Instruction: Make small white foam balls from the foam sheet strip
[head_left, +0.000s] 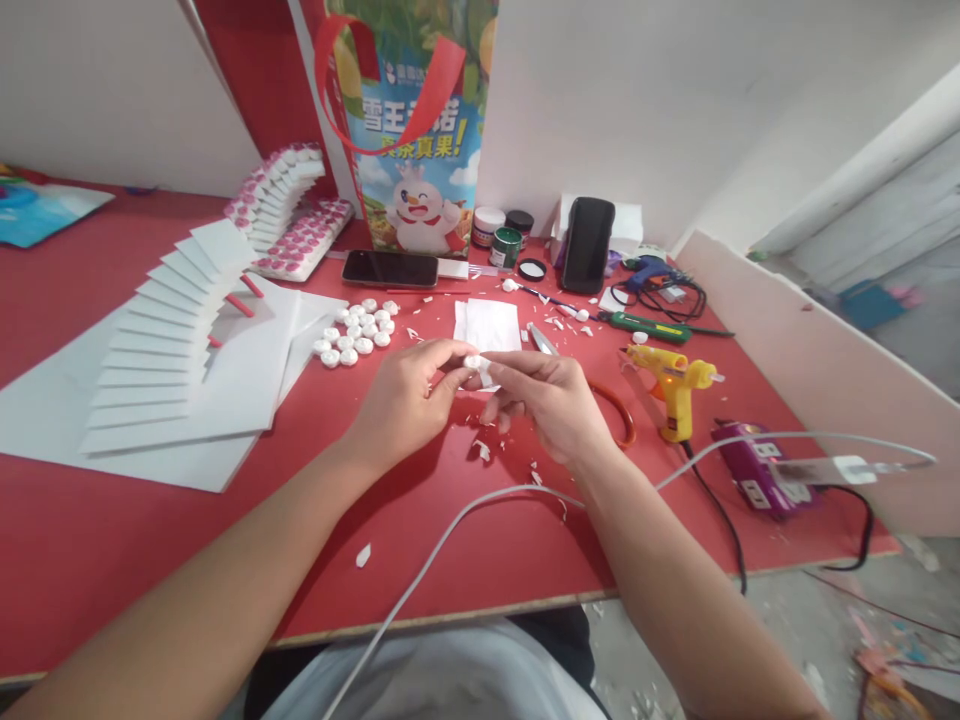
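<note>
Above the middle of the red table, my left hand [409, 400] is closed, thumb and forefinger pinching a small white round piece [472, 362] with a rolled look. Facing it, my right hand [544, 395] pinches a white flap or strip at the same piece's right side; whether the two are joined I cannot tell. Just behind the fingertips lie white paper sheets [491, 325]. A pair of scissors has its blades [541, 340] beyond my right hand and an orange handle [619, 410] beside it. To the left sits a cluster of similar white round pieces [356, 332].
White boards [150, 340] are fanned out at left. A picture-printed bag [420, 180], phone [390, 268], paint jars [506, 245] and dark handset [589, 245] stand behind. At right are a green-handled tool [649, 328], yellow glue gun [675, 385] and purple box [757, 470]. A white cable [450, 550] crosses the front.
</note>
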